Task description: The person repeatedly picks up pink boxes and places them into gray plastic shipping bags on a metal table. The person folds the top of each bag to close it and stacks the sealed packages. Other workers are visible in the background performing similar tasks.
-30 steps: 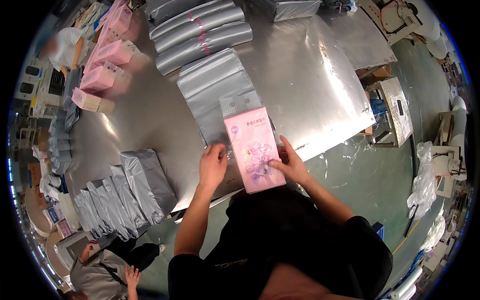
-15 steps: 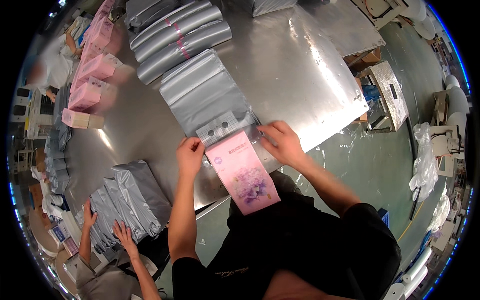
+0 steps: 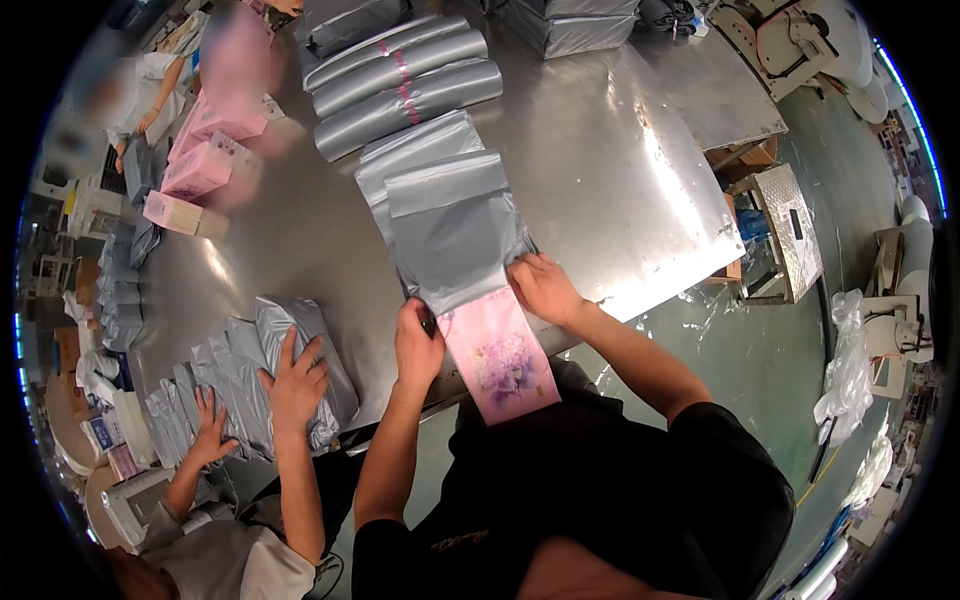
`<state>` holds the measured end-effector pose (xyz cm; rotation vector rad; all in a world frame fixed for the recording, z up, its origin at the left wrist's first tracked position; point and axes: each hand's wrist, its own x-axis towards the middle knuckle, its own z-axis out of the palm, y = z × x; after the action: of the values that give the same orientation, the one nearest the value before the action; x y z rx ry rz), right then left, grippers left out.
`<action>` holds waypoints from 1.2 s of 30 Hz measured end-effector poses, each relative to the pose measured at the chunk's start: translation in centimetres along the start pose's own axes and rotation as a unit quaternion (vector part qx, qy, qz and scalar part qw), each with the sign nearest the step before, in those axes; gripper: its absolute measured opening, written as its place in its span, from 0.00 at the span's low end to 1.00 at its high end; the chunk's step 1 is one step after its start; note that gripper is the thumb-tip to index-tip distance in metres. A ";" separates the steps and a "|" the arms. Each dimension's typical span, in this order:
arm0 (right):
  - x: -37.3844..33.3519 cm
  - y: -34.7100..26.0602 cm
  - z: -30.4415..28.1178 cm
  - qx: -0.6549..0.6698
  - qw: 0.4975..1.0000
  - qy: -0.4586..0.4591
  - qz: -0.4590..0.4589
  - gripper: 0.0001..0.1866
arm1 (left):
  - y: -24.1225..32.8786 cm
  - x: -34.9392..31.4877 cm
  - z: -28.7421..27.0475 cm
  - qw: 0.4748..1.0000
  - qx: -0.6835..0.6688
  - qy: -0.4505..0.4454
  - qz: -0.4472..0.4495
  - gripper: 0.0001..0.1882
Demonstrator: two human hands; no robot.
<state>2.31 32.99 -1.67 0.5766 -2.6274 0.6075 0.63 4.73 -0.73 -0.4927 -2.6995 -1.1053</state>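
Note:
A pink printed pack with purple flowers points away from my body. Its far end is covered by a grey plastic mailing bag, whose open edge crosses the pack. My left hand is closed at the near left corner of the bag, a small dark spot showing by its fingers. At the near right corner, my right hand is closed on the bag's edge. Further grey bags lie flat just beyond and under this one. The fingertips of both hands are partly hidden.
Rolled grey bags lie at the far side of the metal table. Pink packs stand far left. A co-worker's hands rest on a row of filled grey bags at near left. A metal stool stands right.
The grey bag has come toward me over the pack's far end, covering its top. Both hands have moved slightly right and nearer me. The co-worker's hands have shifted on the bags.

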 end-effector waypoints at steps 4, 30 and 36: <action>0.0 -0.8 0.6 0.080 0.976 -0.113 0.169 0.15 | -0.5 -0.4 0.3 0.984 -0.009 -0.111 -0.142 0.14; 5.8 -10.9 4.4 0.099 0.993 -0.050 0.027 0.08 | -2.6 -3.0 -1.8 0.749 -0.509 -0.074 -0.417 0.07; 2.7 -13.3 6.0 0.129 0.991 -0.013 0.021 0.08 | -3.7 -2.3 -3.2 0.686 -0.547 -0.128 -0.462 0.10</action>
<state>4.63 18.32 -1.12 0.6096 -2.6095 0.9677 1.58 -0.54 -1.55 0.8329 -2.0261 -3.0873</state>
